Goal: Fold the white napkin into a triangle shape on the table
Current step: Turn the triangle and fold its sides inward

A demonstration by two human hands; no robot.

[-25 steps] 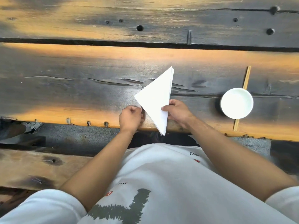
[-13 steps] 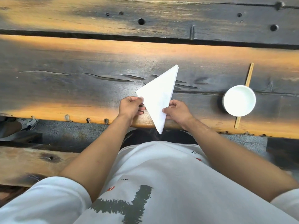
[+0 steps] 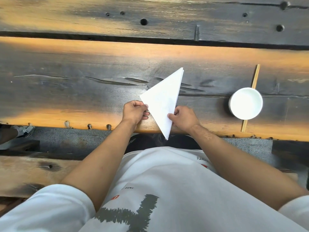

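Observation:
The white napkin (image 3: 164,101) is folded into a triangle and lies over the near part of the dark wooden table (image 3: 83,91). One tip points away from me, one to the left, and the near tip hangs past the table's front edge. My left hand (image 3: 134,112) pinches the napkin's left corner. My right hand (image 3: 183,117) pinches its right edge close to the near tip.
A white bowl (image 3: 245,103) stands on the table to the right, on top of a pair of wooden chopsticks (image 3: 255,75). A dark gap (image 3: 150,40) runs between the table planks farther back. A bench and a shoe (image 3: 25,131) show at the lower left.
My left hand moved up from beside the napkin and took hold of its left corner. The napkin turned slightly, its far tip shifting right. My right hand kept its grip.

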